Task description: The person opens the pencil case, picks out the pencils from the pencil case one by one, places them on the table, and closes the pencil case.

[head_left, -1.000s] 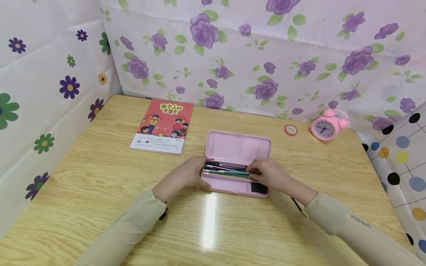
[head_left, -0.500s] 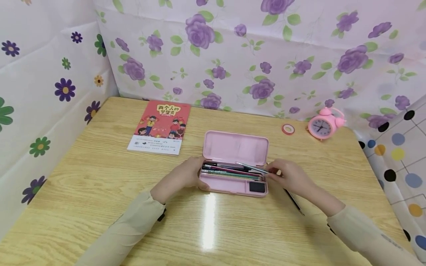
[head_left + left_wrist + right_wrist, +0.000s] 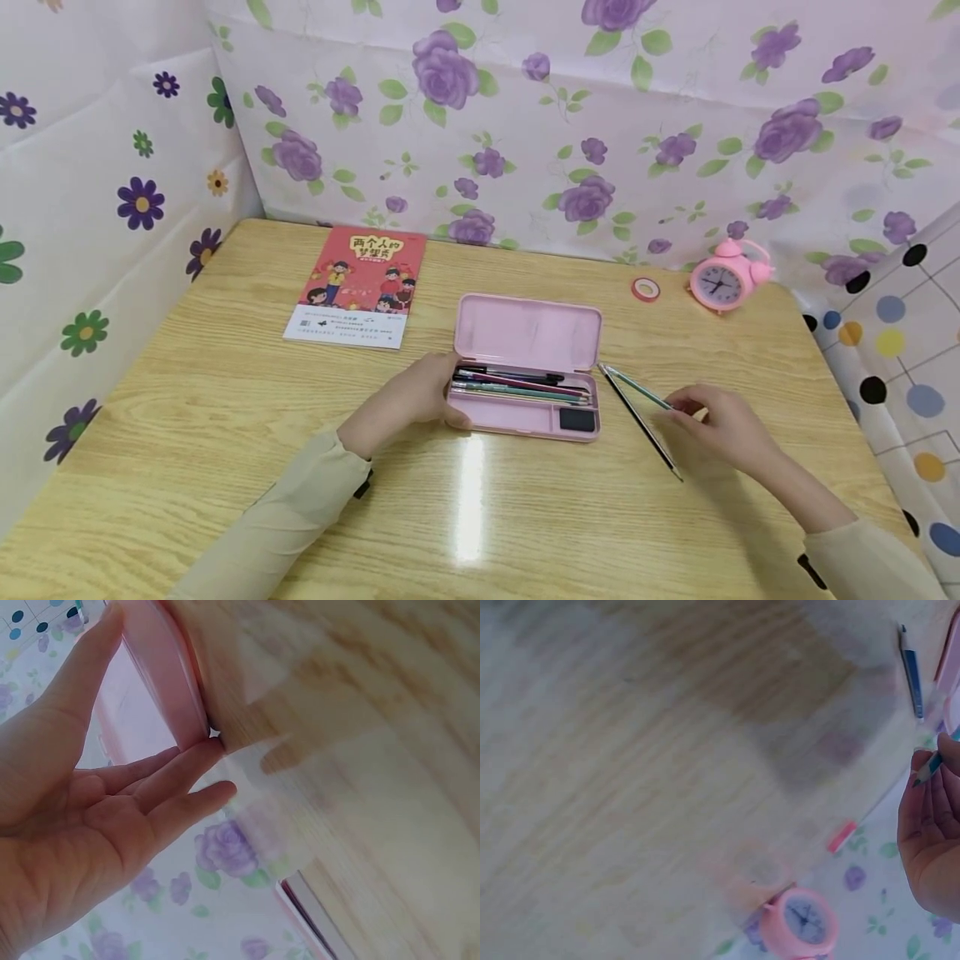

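An open pink pencil case [image 3: 528,333] lies on the wooden table, its lid tipped back. My left hand [image 3: 426,390] grips its left end, thumb at the front corner and fingers toward the back; the left wrist view shows thumb and fingertips against the pink wall [image 3: 169,675]. Several pencils and pens [image 3: 517,387] fill the rear compartment, and a black block [image 3: 577,419] sits in the front right one. Right of the case, my right hand [image 3: 723,423] pinches a green-blue pencil [image 3: 637,387] near its tip. A dark pencil [image 3: 645,429] lies on the table beside it.
At the back left lies a red and white book [image 3: 356,287]. A red-rimmed tape roll [image 3: 645,289] and a pink alarm clock [image 3: 723,282] stand at the back right. Flowered cloth [image 3: 480,125] hangs behind the table [image 3: 300,467].
My right hand has lifted the green-blue pencil out of the case and carried it right, down beside the dark pencil on the table. The left hand stays at the case's left end.
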The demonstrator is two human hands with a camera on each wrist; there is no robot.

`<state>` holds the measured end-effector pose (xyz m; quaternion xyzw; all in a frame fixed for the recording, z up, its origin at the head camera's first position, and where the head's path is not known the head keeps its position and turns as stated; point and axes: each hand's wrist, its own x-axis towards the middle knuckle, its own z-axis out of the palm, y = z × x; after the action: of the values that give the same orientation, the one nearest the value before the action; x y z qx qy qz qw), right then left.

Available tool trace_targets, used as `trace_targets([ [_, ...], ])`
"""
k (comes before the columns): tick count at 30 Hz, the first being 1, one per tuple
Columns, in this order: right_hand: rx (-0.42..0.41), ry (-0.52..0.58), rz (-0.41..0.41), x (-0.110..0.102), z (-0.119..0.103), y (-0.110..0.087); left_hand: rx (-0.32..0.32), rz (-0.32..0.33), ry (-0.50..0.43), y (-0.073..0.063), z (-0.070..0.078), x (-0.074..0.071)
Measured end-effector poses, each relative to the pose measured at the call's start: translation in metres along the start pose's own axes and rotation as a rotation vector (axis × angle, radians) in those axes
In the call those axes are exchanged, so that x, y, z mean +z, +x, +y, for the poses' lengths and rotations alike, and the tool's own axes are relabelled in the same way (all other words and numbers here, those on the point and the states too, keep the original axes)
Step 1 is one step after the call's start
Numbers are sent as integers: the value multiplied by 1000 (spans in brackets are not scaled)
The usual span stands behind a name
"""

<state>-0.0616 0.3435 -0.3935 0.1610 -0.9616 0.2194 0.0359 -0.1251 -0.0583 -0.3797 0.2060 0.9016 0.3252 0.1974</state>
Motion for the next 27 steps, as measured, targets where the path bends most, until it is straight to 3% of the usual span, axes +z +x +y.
trace_targets([
  [12, 204, 46, -125, 8, 9, -9, 4, -13, 51, -1, -1, 0],
  [27, 178, 25, -150, 11, 2, -6, -17, -8, 55, 1, -2, 1],
])
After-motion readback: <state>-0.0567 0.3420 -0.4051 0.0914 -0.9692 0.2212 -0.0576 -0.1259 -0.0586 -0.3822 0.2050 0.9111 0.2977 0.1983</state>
